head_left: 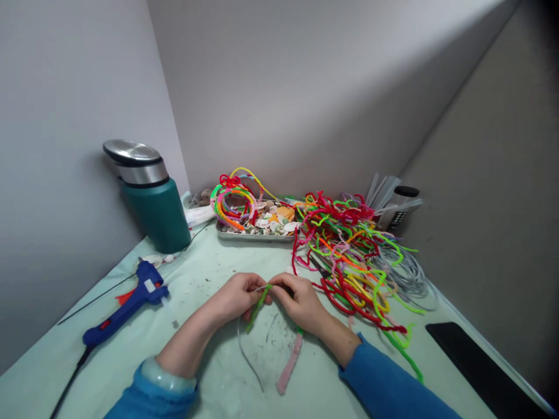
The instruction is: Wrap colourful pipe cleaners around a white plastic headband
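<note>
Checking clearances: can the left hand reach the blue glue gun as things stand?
Probably yes: nothing tall stands between left hand and glue gun, though it's occupied with the green strand.

Green pipe cleaner (pixel 257 310) fuzzy, matt; thin wire (pixel 244 353) smooth, grey, metal or plastic-coated, can't tell; pink strip (pixel 289 368) soft, napped; heap (pixel 336 209) mostly fuzzy pile. Bottle (pixel 159 215) smooth, satin, with shiny metal lid (pixel 134 150); glue gun (pixel 143 291) hard plastic, low sheen; tray (pixel 257 237) bright metal; sticks (pixel 383 191) translucent plastic. Table cover (pixel 213 366) smooth-looking sheet, smudged, lightly creased; sleeve (pixel 388 381) matt cloth; black slab (pixel 476 364) smooth, matt; wall (pixel 271 116) smooth, matt.
</note>
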Tool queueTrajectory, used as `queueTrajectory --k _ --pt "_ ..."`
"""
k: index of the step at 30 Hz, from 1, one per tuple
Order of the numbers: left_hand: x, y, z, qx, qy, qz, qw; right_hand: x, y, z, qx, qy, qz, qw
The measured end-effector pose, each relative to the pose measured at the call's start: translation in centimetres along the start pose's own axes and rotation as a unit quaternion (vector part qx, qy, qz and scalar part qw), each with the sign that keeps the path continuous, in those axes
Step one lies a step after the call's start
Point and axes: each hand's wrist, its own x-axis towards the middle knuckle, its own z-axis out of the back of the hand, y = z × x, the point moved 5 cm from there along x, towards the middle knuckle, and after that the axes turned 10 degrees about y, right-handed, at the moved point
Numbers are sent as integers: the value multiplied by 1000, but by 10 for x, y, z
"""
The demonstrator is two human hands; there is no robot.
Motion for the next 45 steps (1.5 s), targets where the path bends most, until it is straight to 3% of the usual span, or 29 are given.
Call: queueTrajectory --k 10,29,45 --pt "7 11 2 55 -70 -6 996 0 -1 0 12 -1 3 1000" --pt "6 8 2 86 -100 3 991 -1 -4 -2 0 -17 11 1000" --pt "-1 -6 0 44 -73 6 996 -3 -2 -2 7 0 14 1000"
